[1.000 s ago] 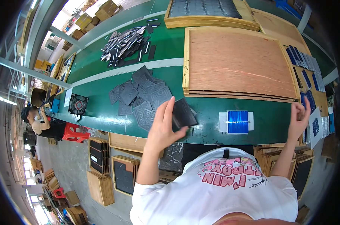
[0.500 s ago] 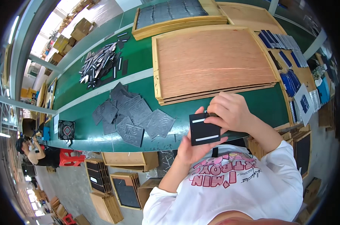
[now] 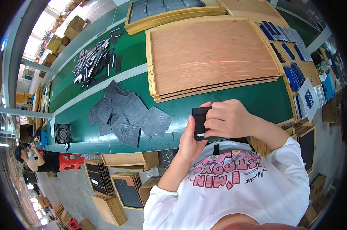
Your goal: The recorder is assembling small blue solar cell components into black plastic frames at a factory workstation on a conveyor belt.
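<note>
In front of my chest I hold a black square panel (image 3: 198, 122). My left hand (image 3: 189, 142) grips it from below and along its left side, with the thumb at the edge. My right hand (image 3: 228, 119) is curled over its face, fingers bent against it and covering most of the right part. A short piece of white strip (image 3: 200, 135) shows near the lower edge by my right fingertips. On the green table (image 3: 173, 142) to the left lies a loose pile of dark grey square pieces with raised lines (image 3: 131, 111).
Stacked wooden trays (image 3: 215, 57) stand just beyond my hands. A heap of dark strips (image 3: 92, 61) lies far left, near a small black fan (image 3: 62, 133). Blue and silver strips (image 3: 294, 76) cover a board at right. Another person (image 3: 33, 157) sits at far left.
My right hand has moved down over the panel, from the upper strip toward the lower one, and now covers more of it. The view has shifted slightly.
</note>
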Available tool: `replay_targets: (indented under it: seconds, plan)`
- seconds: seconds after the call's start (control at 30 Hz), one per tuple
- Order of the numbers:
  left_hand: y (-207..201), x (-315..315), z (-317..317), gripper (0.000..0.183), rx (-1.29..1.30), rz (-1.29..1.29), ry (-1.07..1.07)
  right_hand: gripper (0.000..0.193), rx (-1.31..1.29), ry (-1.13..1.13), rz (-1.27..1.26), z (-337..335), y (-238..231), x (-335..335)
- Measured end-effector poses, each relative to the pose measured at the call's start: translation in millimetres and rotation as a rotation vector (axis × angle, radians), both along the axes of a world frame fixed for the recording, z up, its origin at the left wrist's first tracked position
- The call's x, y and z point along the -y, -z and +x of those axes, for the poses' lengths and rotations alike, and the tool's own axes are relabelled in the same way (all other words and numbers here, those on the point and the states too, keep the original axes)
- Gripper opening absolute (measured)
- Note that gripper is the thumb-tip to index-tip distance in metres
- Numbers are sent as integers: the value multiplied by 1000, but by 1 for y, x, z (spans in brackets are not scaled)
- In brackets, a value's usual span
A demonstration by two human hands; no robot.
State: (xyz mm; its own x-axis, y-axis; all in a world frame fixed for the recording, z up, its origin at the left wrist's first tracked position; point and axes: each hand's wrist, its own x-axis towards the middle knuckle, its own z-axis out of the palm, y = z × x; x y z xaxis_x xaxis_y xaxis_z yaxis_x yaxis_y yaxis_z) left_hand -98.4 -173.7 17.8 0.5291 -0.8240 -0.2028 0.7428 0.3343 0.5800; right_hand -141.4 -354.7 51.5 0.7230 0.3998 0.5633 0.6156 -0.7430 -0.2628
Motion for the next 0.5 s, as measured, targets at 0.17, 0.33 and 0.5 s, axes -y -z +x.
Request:
replay_targets:
  seconds: [0.17, 0.33, 0.5]
  plan:
    - [8, -4, 19, 71, -43, -127, -63, 32, -135, -149, 30, -24, 5, -20]
    - [11, -25, 37, 68, -59, -225, -166, 32, -280, -102, 242, -47, 46, -18]
    - [12, -37, 38, 94, 41, -187, -183, 54, -296, 324, 198, -38, 39, 21]
